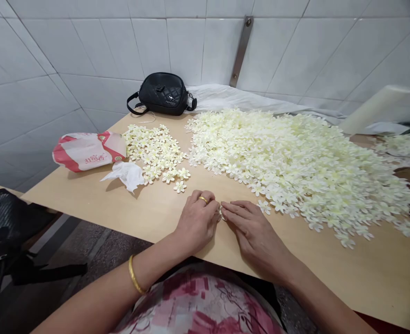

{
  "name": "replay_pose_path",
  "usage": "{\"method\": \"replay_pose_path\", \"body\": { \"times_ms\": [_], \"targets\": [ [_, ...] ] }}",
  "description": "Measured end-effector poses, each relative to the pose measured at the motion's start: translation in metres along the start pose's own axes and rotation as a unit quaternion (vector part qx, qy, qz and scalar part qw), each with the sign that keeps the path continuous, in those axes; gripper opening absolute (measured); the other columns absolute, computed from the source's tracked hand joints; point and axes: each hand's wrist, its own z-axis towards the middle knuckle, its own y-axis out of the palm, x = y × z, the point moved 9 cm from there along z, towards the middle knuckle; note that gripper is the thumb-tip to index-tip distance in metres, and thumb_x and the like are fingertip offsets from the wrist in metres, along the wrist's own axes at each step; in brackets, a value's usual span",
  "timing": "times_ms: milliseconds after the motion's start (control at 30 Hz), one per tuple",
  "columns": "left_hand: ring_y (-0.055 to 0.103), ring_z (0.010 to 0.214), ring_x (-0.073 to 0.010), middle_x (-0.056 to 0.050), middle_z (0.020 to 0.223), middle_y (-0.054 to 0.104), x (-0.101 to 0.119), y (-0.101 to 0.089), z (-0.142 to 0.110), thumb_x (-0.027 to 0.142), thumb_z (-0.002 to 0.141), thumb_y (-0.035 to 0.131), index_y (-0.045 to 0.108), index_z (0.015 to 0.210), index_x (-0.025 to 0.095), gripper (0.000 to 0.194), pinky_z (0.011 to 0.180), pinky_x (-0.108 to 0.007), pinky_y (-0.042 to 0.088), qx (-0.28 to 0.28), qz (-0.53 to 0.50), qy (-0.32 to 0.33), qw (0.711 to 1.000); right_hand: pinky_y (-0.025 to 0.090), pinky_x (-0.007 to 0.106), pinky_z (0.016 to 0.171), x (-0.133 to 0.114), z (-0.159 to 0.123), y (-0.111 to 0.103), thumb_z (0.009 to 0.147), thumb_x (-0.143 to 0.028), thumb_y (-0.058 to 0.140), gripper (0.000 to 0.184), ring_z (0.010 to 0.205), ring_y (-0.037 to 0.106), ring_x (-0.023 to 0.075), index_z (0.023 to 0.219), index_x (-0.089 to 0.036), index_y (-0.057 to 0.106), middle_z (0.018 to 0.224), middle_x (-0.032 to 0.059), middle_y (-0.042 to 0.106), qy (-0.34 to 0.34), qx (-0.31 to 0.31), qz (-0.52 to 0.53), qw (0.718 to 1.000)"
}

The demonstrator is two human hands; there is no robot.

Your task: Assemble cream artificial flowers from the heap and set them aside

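While pinching a mostly hidden white artificial flower [221,214] in the left hand [198,219], at lower centre of frame, and touching it with the right hand [258,232], of grip impossible to tell, press lightly to prevent creasing; avoid nudging the flower heap [288,157] at right.

Two hands are at one counter [330,273]: one left hand [198,222] and one right hand [257,232], with at least one small white piece [221,213] between their grips. The pale flowers form three heaps: one large heap [288,162], one small heap [154,150] and one partly visible heap [406,146]; their flowers overlap too much to count. There is one black handbag [163,95], one printed packet [90,153], one crumpled tissue [126,175], one white roll [379,109], one metal strip [241,51] with two bolts [249,21], one ring [203,199], one bracelet [134,274] and one black mesh bag [3,227].
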Motion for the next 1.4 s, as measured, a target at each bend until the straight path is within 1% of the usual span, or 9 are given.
{"method": "replay_pose_path", "body": {
  "times_ms": [233,367,533,733,900,1033,1133,1233,1400],
  "targets": [
    [0.046,0.069,-0.0143,-0.001,0.069,0.051,-0.007,0.009,0.008,0.013,0.072,0.045,0.047,0.07,0.016,0.005,0.064,-0.03,0.039,-0.037,-0.218,-0.056,0.974,0.042,0.036,0.083,0.031,0.008,-0.016,0.085,-0.021,0.04,0.028,0.095,0.053,0.0194,0.107,-0.019,0.056,0.105,0.008,0.06,0.142,0.053,0.202,0.968],
    [0.044,0.056,-0.0092,0.002,0.06,0.047,-0.019,0.014,0.028,0.014,0.07,0.047,0.044,0.066,0.015,0.005,0.054,-0.023,0.037,-0.022,-0.42,-0.132,0.898,0.045,0.031,0.074,0.045,0.022,-0.013,0.083,-0.031,0.044,0.027,0.082,0.058,0.0173,0.097,-0.017,0.061,0.09,0.0062,0.063,0.196,0.028,0.359,0.912],
    [0.042,0.053,-0.0075,0.004,0.056,0.046,-0.026,-0.005,0.063,0.012,0.062,0.052,0.048,0.063,0.014,0.005,0.053,-0.021,0.033,0.034,-0.446,-0.148,0.882,0.044,0.028,0.07,0.059,0.038,-0.022,0.074,-0.031,0.057,0.02,0.071,0.058,0.0135,0.086,-0.016,0.062,0.076,0.0017,0.062,0.23,0.044,0.473,0.849],
    [0.048,0.062,-0.0094,0.001,0.067,0.053,-0.023,0.001,0.09,0.009,0.057,0.055,0.058,0.084,0.014,0.028,0.064,-0.024,0.037,0.001,-0.52,-0.173,0.836,0.044,0.027,0.066,0.072,0.058,-0.041,0.071,-0.029,0.06,0.017,0.063,0.058,0.0128,0.081,-0.016,0.06,0.064,-0.0005,0.06,0.216,0.085,0.463,0.855],
    [0.049,0.059,-0.0097,0.0,0.059,0.052,-0.005,0.018,0.095,0.016,0.062,0.059,0.06,0.074,0.012,0.013,0.067,-0.027,0.038,-0.089,-0.636,-0.106,0.76,0.044,0.025,0.059,0.083,0.066,-0.036,0.071,-0.034,0.059,0.019,0.057,0.057,0.0124,0.075,-0.015,0.058,0.06,0.0005,0.061,0.219,0.097,0.47,0.849],
    [0.048,0.055,-0.0087,-0.002,0.058,0.052,-0.009,0.023,0.091,0.025,0.069,0.058,0.057,0.068,0.01,0.015,0.058,-0.023,0.036,-0.107,-0.637,-0.095,0.757,0.043,0.022,0.053,0.09,0.063,-0.024,0.072,-0.037,0.059,0.022,0.051,0.055,0.0109,0.074,-0.015,0.054,0.055,-0.0008,0.06,0.233,0.099,0.472,0.845],
    [0.046,0.051,-0.0078,-0.003,0.058,0.053,-0.014,0.023,0.089,0.026,0.071,0.055,0.052,0.062,0.011,0.018,0.049,-0.021,0.031,-0.1,-0.604,-0.1,0.785,0.043,0.022,0.051,0.093,0.059,-0.018,0.073,-0.038,0.058,0.023,0.052,0.056,0.0112,0.077,-0.016,0.052,0.058,0.0,0.061,0.238,0.109,0.485,0.834],
    [0.043,0.047,-0.0066,0.0,0.052,0.049,-0.021,0.02,0.091,0.021,0.071,0.053,0.047,0.06,0.013,0.016,0.046,-0.02,0.029,-0.059,-0.572,-0.114,0.81,0.045,0.024,0.056,0.091,0.057,-0.018,0.075,-0.038,0.056,0.023,0.056,0.057,0.011,0.075,-0.015,0.052,0.063,0.0015,0.063,0.22,0.115,0.502,0.828],
    [0.045,0.045,-0.0071,0.002,0.049,0.049,-0.033,0.024,0.093,0.015,0.069,0.052,0.045,0.062,0.014,0.009,0.045,-0.02,0.03,-0.035,-0.574,-0.146,0.805,0.047,0.027,0.067,0.085,0.059,-0.017,0.077,-0.035,0.055,0.02,0.067,0.059,0.0126,0.08,-0.015,0.057,0.076,0.0042,0.064,0.195,0.069,0.505,0.838]
  ]
}}
